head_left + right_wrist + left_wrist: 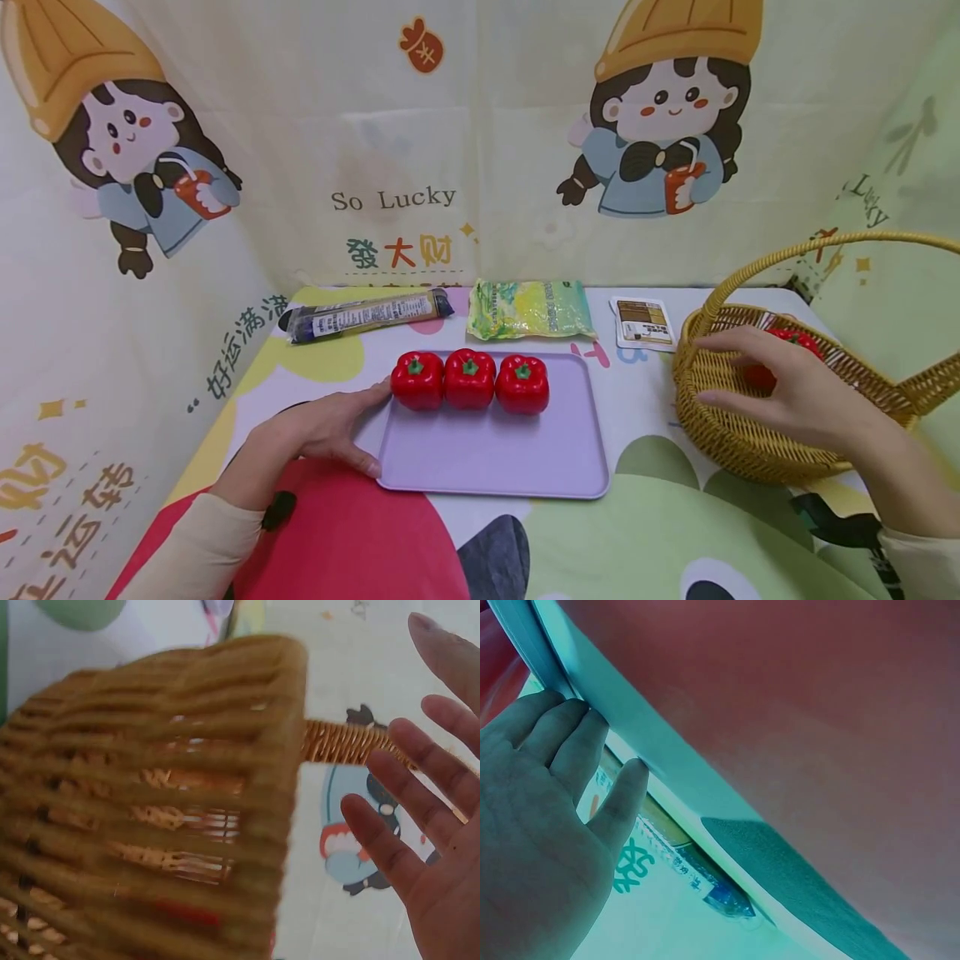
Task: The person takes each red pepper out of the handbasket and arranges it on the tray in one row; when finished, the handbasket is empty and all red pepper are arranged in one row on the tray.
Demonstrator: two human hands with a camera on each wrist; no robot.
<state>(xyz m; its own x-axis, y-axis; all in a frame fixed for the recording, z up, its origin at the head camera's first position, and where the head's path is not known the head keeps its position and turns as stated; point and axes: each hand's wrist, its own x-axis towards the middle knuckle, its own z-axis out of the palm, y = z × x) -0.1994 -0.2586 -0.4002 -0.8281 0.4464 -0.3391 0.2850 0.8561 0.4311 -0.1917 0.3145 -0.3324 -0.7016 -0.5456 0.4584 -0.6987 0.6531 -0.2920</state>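
Three red bell peppers, a left one (417, 381), a middle one (469, 379) and a right one (522, 384), stand in a row along the back of a lilac tray (491, 458). With fingers straight and thumb spread, my left hand (318, 427) touches the tray's left side; the left wrist view shows its fingertips at the edge. My right hand (787, 385) hovers over a wicker basket (738, 454), fingers extended and nothing between them. Red items (798, 340) lie inside the basket, partly hidden by that hand. The right wrist view shows the open palm beside the basket's handle (337, 742).
Behind the tray lie a long dark packet (371, 315), a green and yellow bag (531, 310) and a small white and brown sachet (643, 323). The basket's tall handle (817, 243) arches up at the right. Printed cloth walls (300, 150) enclose the table.
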